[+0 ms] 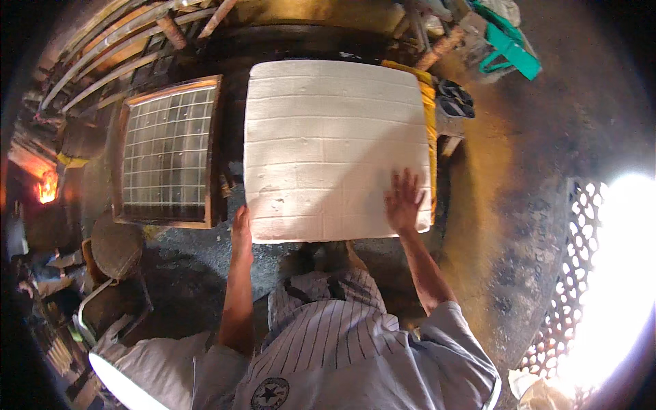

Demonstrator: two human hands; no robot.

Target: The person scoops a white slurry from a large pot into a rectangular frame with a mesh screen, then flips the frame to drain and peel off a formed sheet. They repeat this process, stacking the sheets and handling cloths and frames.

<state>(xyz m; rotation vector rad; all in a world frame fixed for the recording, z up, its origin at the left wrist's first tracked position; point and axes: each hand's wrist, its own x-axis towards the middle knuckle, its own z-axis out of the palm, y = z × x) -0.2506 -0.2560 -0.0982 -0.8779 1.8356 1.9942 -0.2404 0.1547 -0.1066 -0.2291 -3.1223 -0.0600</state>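
Well left of the left hand, a firebox (46,186) holds glowing flames; nearer it stands a wooden-framed wire grid (167,150). The left hand (241,232) is set on edge against the near left corner of a white ridged slab (328,137); whether it grips, I cannot tell. The slab spans between both hands. The right hand (404,201) lies flat, fingers spread, on its near right part. Beyond that hand, to the right, is a green bag (512,53), contents hidden.

Floor (188,263) is rough and grey below the near edge of the counter (449,126); metal-framed chair (116,249) off its near left corner. Light (glaring, overexposed) (625,266) pierces a perforated screen (575,236) at right; fire (48,188) glows far left.
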